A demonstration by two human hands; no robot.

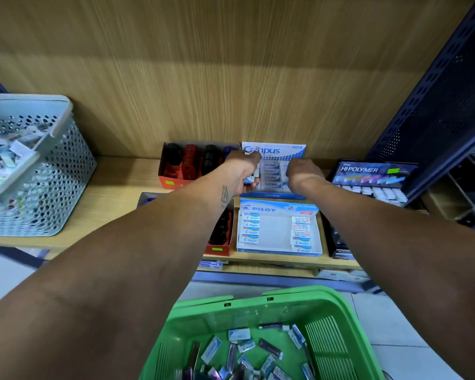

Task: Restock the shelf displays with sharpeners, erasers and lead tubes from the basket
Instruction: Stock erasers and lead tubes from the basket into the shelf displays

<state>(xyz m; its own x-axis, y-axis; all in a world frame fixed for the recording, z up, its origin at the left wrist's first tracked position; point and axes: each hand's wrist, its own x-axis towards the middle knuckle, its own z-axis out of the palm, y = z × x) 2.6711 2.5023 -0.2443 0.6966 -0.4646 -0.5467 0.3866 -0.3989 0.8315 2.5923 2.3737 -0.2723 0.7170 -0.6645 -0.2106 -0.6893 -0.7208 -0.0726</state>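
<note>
The green basket [337, 338], cut off at the bottom edge, holds loose erasers [211, 349] and dark lead tubes [270, 348]. Further up, both forearms reach to the shelf [115, 187]. The left hand [244, 171] clasps several small erasers over the Campus box [274, 171]. The right hand [303, 172] reaches into that box, its fingers hidden, so its grip is unclear.

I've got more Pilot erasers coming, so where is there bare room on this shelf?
The Pilot box has a bare middle between its two eraser columns. Bare shelf lies between the grey basket and the sharpener boxes. The Campus box is crowded by both hands.
</note>
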